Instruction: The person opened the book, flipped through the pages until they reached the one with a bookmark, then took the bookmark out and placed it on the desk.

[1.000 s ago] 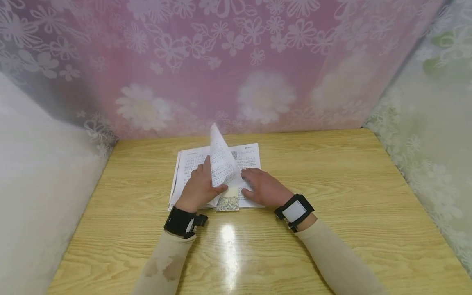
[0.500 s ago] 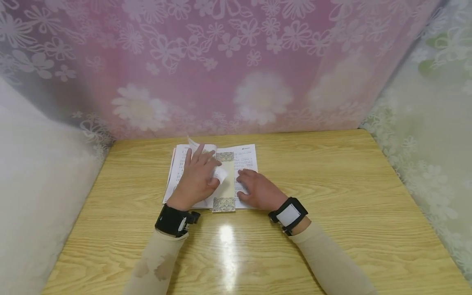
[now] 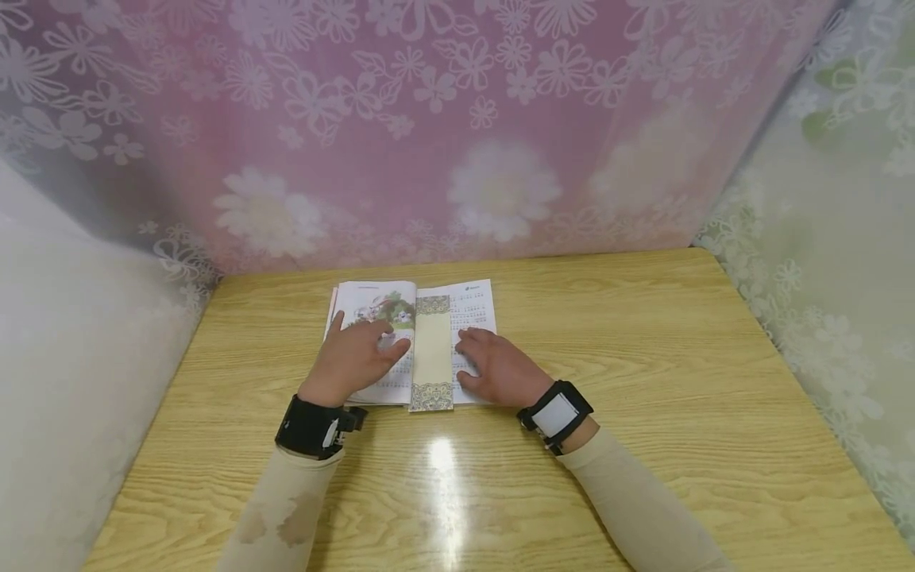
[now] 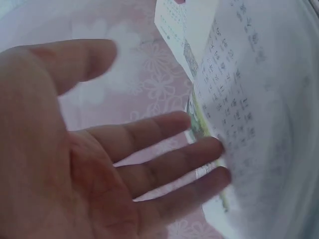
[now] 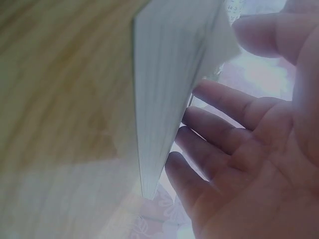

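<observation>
An open book (image 3: 475, 300) lies on the table, with a printed page on the right and a page with a coloured picture on the left. Along its middle fold lies a cream bookmark (image 3: 432, 349) with patterned ends, its lower end just past the book's bottom edge. My left hand (image 3: 352, 357) is over the left page, fingers extended; in the left wrist view its fingertips (image 4: 219, 177) touch or nearly touch the page. On the right page rests my right hand (image 3: 503, 367); the right wrist view shows its spread fingers (image 5: 204, 149) beside the page edges. Neither hand holds anything.
The wooden table (image 3: 629, 342) extends around the book. A pink flowered curtain (image 3: 400, 159) hangs behind the table, and pale flowered cloth (image 3: 843, 262) is at the right. Both wrists carry black straps.
My left hand has turned a leaf over to the left and let it go, then moved left onto that page. The bookmark is now fully uncovered. My right hand has stayed on the right page.
</observation>
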`<state>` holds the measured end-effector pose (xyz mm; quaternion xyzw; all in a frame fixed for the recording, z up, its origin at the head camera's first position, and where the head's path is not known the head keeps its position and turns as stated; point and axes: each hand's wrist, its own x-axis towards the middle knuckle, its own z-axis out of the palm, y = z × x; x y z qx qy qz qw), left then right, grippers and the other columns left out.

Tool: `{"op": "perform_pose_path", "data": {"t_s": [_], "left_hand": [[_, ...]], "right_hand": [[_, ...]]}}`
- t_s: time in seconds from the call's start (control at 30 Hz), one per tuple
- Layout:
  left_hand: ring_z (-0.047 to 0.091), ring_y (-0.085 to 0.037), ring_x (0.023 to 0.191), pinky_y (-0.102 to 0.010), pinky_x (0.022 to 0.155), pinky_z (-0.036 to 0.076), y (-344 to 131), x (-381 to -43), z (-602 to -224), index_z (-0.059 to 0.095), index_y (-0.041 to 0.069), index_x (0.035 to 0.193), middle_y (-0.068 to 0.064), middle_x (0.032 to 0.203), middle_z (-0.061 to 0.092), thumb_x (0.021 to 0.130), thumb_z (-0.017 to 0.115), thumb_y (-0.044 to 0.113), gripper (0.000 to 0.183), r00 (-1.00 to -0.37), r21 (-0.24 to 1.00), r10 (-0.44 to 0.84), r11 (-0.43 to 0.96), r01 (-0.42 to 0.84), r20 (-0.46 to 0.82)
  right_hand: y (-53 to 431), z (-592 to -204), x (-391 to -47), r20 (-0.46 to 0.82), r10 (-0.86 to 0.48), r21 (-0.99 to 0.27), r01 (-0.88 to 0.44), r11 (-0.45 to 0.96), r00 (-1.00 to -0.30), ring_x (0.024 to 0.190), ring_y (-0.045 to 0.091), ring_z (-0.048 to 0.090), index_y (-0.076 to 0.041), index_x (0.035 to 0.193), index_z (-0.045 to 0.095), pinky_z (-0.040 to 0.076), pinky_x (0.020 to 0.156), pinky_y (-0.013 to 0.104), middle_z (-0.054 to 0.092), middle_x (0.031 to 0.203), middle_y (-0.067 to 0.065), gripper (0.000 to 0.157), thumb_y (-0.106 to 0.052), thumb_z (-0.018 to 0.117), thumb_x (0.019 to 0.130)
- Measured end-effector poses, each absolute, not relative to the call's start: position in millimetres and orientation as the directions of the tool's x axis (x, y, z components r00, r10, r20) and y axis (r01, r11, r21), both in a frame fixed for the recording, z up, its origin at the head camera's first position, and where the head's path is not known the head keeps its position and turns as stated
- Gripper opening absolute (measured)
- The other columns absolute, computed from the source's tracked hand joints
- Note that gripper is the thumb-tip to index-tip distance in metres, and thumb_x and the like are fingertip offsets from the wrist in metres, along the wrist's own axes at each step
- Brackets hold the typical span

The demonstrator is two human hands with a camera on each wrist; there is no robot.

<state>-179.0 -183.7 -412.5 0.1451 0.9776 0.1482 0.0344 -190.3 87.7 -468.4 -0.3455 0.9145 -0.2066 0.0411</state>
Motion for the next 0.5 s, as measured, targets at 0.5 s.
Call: {"op": "perform_pose_path", "data": {"t_s": [0.5], "left_hand": [[0.045, -0.052, 0.132, -0.061, 0.101, 0.045, -178, -190, -451, 0.035, 0.005, 0.160, -0.029, 0.144, 0.047, 0.094, 0.076, 0.040, 0.085, -0.984, 0.480, 0.170, 0.868, 0.128, -0.045]], "right_hand": [[89, -469, -189, 0.089, -0.651, -0.405, -0.624, 0.668, -0.754, 0.143, 0.036, 0.047, -0.001, 0.135, 0.060, 0.037, 0.119, 0.047, 0.050, 0.152, 0.021, 0.046, -0.029, 0.067, 0.100]]}}
